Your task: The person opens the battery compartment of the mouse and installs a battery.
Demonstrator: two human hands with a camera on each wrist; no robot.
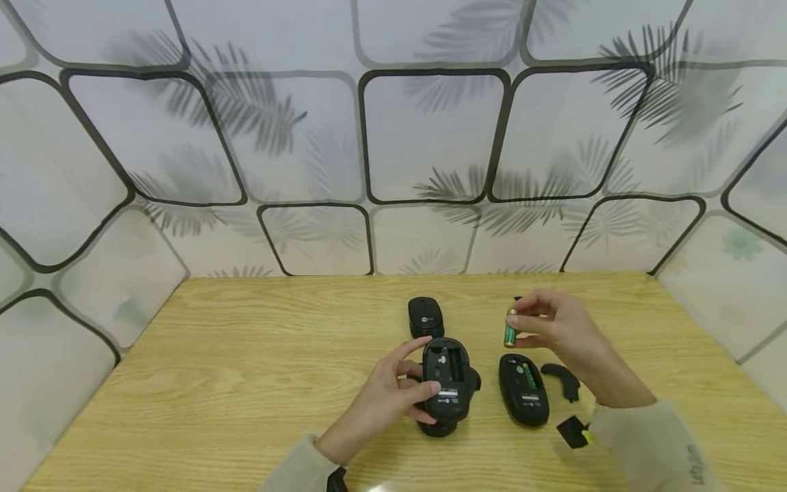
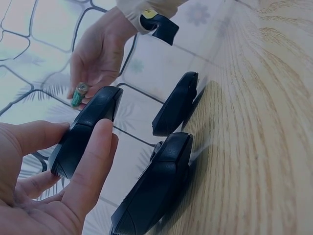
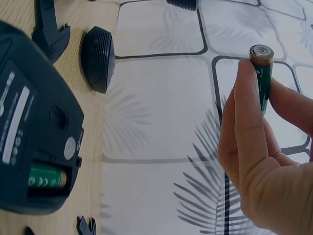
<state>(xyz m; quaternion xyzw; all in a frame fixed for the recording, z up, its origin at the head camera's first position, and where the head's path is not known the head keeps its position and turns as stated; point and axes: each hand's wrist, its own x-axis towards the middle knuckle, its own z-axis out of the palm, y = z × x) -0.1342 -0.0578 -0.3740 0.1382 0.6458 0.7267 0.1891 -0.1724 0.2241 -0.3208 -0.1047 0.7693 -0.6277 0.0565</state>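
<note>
My left hand (image 1: pixel 390 388) grips a black computer mouse (image 1: pixel 446 393) by its sides, its underside turned up and its battery slot uncovered. Between thumb and fingers, my right hand (image 1: pixel 568 335) pinches a green battery with gold ends (image 1: pixel 509 329), held upright above the table. Just below that hand lies another black mouse (image 1: pixel 523 403), bottom up, with a green battery (image 3: pixel 45 176) inside its open slot. Under the held mouse, a further black mouse (image 1: pixel 438 429) is partly hidden. In the left wrist view, the held mouse (image 2: pixel 78 134) is apart from the mice on the table.
A black mouse (image 1: pixel 425 314) stands farther back on the wooden table (image 1: pixel 258 355). Right of the bottom-up mouse lies a curved black cover piece (image 1: pixel 564 380). A black device with a yellow mark (image 1: pixel 573 432) is at my right wrist. A patterned cloth wall (image 1: pixel 430 137) closes off the back.
</note>
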